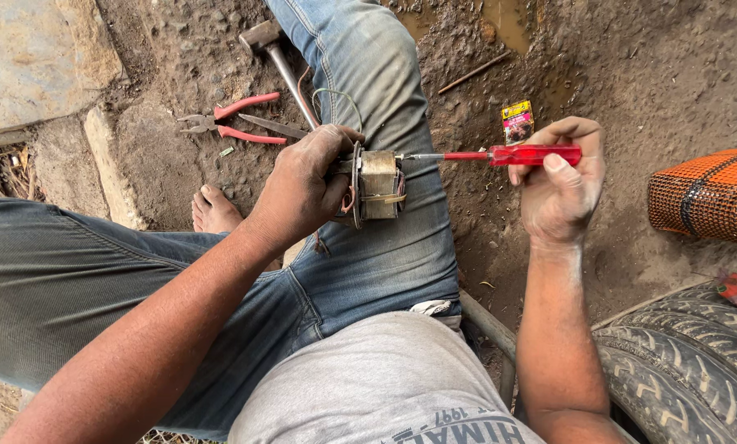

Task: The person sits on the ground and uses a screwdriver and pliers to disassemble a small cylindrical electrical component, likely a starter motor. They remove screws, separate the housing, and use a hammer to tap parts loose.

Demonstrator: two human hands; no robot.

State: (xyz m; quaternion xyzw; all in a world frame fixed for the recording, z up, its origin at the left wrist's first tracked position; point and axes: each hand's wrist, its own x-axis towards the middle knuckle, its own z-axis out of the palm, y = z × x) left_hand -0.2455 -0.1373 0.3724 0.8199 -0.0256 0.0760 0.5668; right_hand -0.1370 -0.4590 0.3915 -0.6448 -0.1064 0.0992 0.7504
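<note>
My left hand [301,189] grips a small metal motor part [377,184] with wound wire and thin leads, resting on my jeans-clad right leg. My right hand [562,185] holds a red-handled screwdriver [516,154] level, its tip touching the right side of the motor part. Both hands are dusty.
On the dirt beyond my leg lie red-handled pliers [229,122], a hammer [274,45] and a small printed sachet [517,121]. A bare foot [214,210] rests by a stone slab [31,57]. An orange mesh roll [710,193] and a tyre [689,362] are at the right.
</note>
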